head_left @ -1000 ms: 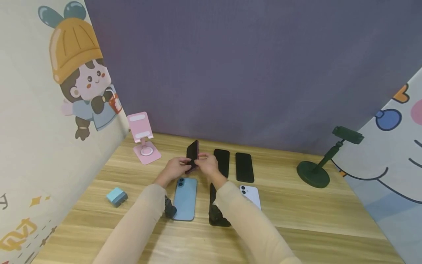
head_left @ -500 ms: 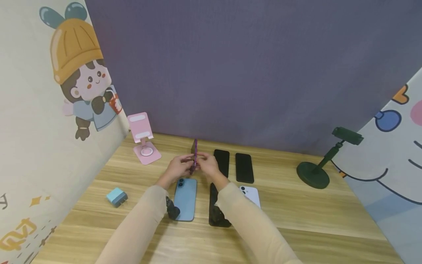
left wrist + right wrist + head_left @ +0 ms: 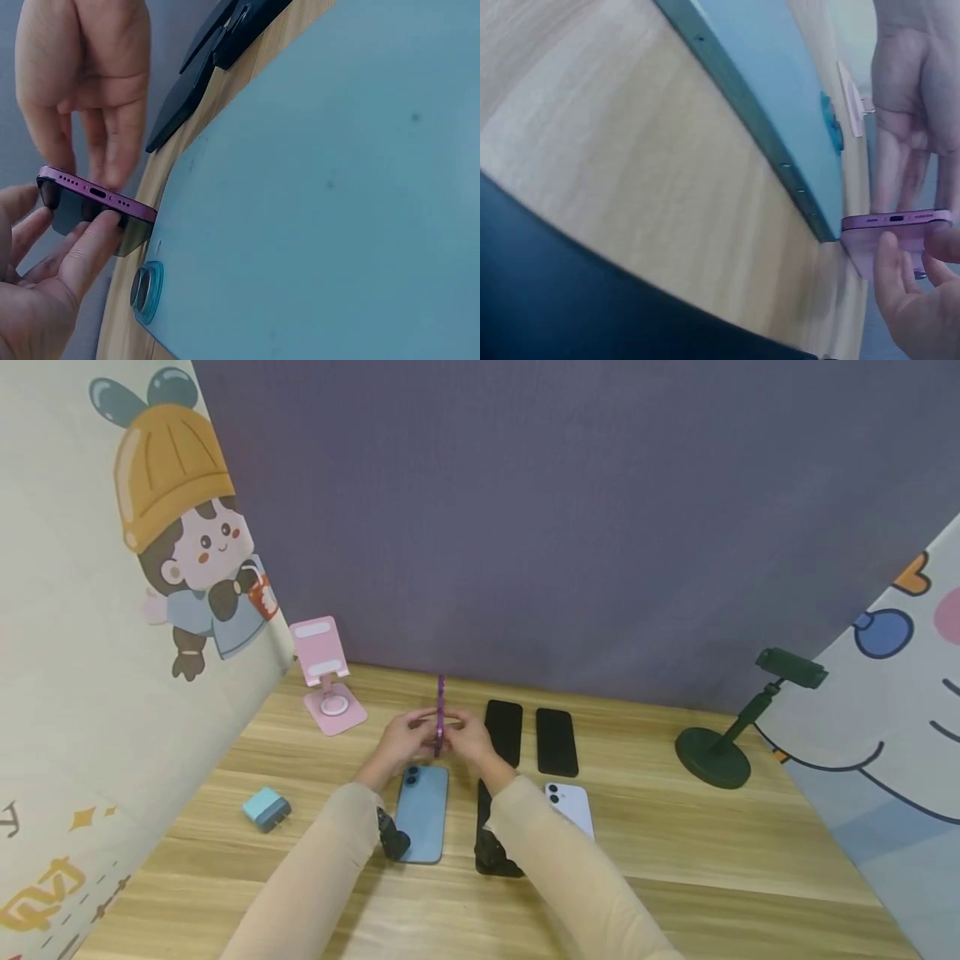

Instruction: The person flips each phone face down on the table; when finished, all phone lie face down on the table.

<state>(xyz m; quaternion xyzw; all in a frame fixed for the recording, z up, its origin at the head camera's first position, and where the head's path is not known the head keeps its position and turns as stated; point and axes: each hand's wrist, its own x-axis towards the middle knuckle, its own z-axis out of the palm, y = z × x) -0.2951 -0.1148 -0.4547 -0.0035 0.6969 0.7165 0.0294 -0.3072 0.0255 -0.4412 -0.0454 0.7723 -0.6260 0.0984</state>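
A smartphone (image 3: 440, 714) with a purple-pink frame stands on its long edge over the table's back half, gripped from both sides. My left hand (image 3: 400, 745) holds it on the dark screen side, where its fingers (image 3: 91, 247) show. On the pink back side is my right hand (image 3: 471, 739), its fingertips (image 3: 889, 255) at the phone's lower end. The charging port of the pink phone (image 3: 896, 219) faces the wrist cameras. Just in front of the hands a light blue phone (image 3: 422, 814) lies back up, its camera lenses toward the hands.
Two black phones lie right of the hands; the farther right one (image 3: 557, 742) is unobstructed. Another dark phone (image 3: 486, 827) and a white phone (image 3: 573, 806) lie partly under the right forearm. A pink stand (image 3: 321, 652), blue charger (image 3: 266, 808) and dark green stand (image 3: 716, 752) flank them.
The pink phone has turned in the hands from showing its dark screen to standing edge-on to the head view. Both hands stay in nearly the same place.
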